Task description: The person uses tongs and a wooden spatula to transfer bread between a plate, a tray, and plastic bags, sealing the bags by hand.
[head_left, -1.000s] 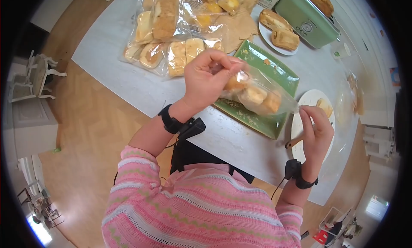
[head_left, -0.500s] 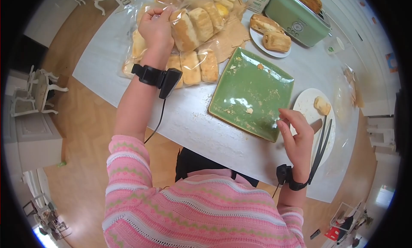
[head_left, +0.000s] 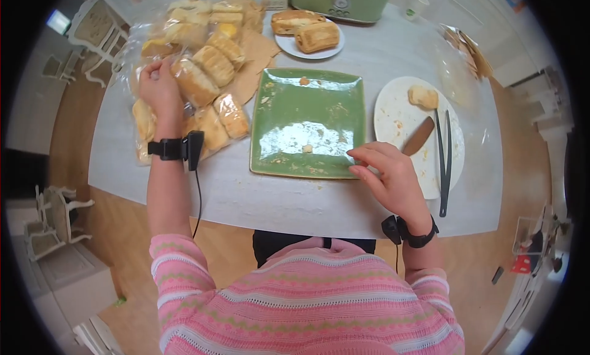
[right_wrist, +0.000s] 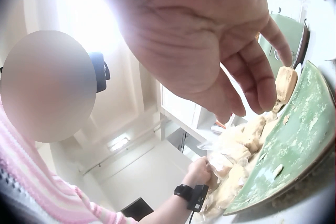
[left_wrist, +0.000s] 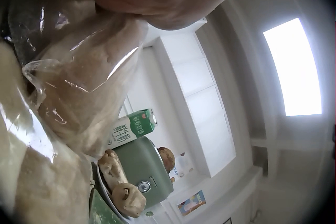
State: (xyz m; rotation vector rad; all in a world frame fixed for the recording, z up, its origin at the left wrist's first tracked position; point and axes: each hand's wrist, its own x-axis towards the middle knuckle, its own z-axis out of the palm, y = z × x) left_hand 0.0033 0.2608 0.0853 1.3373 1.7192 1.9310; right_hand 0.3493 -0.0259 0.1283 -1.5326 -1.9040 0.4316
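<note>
My left hand [head_left: 161, 90] is at the pile of bagged bread on the table's left side, its fingers curled at the top of a clear plastic bag of bread rolls [left_wrist: 86, 85]. In the left wrist view the bag's film runs up to the hand, and the fingertips are hidden. My right hand [head_left: 388, 175] hovers at the near right corner of a square green plate [head_left: 310, 109], fingers loosely bent and holding nothing. Crumbs lie scattered over that plate.
Right of it, a round white plate [head_left: 388, 118] carries a bread piece [head_left: 423, 97], a brown-handled utensil [head_left: 419, 137] and black tongs [head_left: 444, 170]. Behind are two filled pastries [head_left: 316, 36] on a small plate, a green toaster [head_left: 344, 3], a milk carton [left_wrist: 137, 124] and a paper cup [head_left: 416, 6].
Both hands held the bag of rolls over the green plate. The right hand has let go; the left has carried the bag left onto the bread pile. The head view has turned.
</note>
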